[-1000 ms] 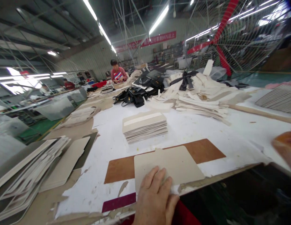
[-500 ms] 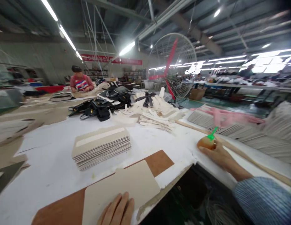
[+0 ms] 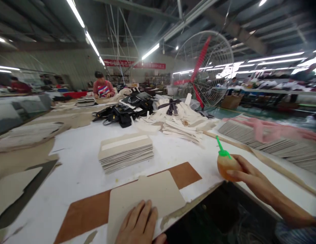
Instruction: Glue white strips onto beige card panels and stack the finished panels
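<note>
My left hand (image 3: 138, 225) lies flat, fingers together, on a grey card panel (image 3: 145, 200) at the table's near edge. The panel rests on a brown board (image 3: 188, 174) on the white tabletop (image 3: 78, 169). My right hand (image 3: 245, 173) grips a small orange squeeze bottle with a green nozzle (image 3: 225, 162), lifted just above the table's right corner, nozzle pointing up and left. A stack of the same grey card panels (image 3: 126, 152) sits behind the brown board.
Beige cut pieces (image 3: 183, 127) and black bags (image 3: 122, 113) are heaped at mid-table. Rows of grey cards (image 3: 270, 142) with pink cloth lie at right. Card sheets (image 3: 25, 134) cover the left. A person in red (image 3: 103, 88) sits far back. A large fan (image 3: 206, 67) stands behind.
My right hand has picked the orange bottle up off the table and brought it nearer the brown board. The view has swung slightly left. My left hand stays on the panel.
</note>
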The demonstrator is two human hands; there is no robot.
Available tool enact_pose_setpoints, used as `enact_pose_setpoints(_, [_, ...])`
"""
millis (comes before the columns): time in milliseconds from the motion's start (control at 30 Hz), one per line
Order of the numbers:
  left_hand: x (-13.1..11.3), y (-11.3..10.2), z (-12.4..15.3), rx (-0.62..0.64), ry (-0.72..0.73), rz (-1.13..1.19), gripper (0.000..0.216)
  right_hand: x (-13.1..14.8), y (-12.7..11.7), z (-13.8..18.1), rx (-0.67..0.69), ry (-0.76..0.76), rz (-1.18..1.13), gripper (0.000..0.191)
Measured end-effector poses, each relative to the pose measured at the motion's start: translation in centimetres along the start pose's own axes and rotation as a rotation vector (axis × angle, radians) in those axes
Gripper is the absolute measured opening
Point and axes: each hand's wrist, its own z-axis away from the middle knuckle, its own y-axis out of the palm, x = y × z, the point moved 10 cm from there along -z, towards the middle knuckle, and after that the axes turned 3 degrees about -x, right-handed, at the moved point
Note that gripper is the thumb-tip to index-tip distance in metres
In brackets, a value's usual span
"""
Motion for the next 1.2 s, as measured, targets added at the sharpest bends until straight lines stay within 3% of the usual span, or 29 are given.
enact_pose_setpoints(133, [0.0,-0.7,-1.0,0.155,-0.141,0.118,0.054,2.7,4.2,3.2,0.183,0.124,-0.285,0.075])
enact_pose_setpoints(267, [0.0,-0.8,-1.3,0.244,-0.290,0.198,0.054,1.9,7.0,5.7,0.167,0.386,-0.537,0.062])
enact_pose_setpoints(367, [-0.3,-0.9,-1.5,0.265,-0.275,0.223,0.055,1.2,8.9,6.9,0.191,0.473,-0.575,0.062])
enact_pose_setpoints(500, [-0.2,-1.1,-1.8,0.294,-0.259,0.224,0.054,3.3,10.0,6.4,0.302,0.245,-0.316,0.072])
enact_pose_setpoints(600, [-0.3,-1.4,-2.2,0.291,-0.265,0.224,0.055,4.9,9.4,5.5,0.298,0.105,-0.051,0.077])
enact_pose_setpoints(767, [-0.4,-1.8,-2.6,0.270,-0.296,0.223,0.055,8.4,9.1,4.9,0.335,-0.130,0.188,0.063])
enact_pose_setpoints(1000, [-0.4,-2.0,-2.7,0.245,-0.320,0.226,0.054,10.1,10.2,4.9,0.370,-0.207,0.254,0.064])
enact_pose_setpoints(1200, [-0.4,-2.2,-3.1,0.256,-0.333,0.236,0.056,12.2,11.1,5.6,0.410,-0.217,0.259,0.045])
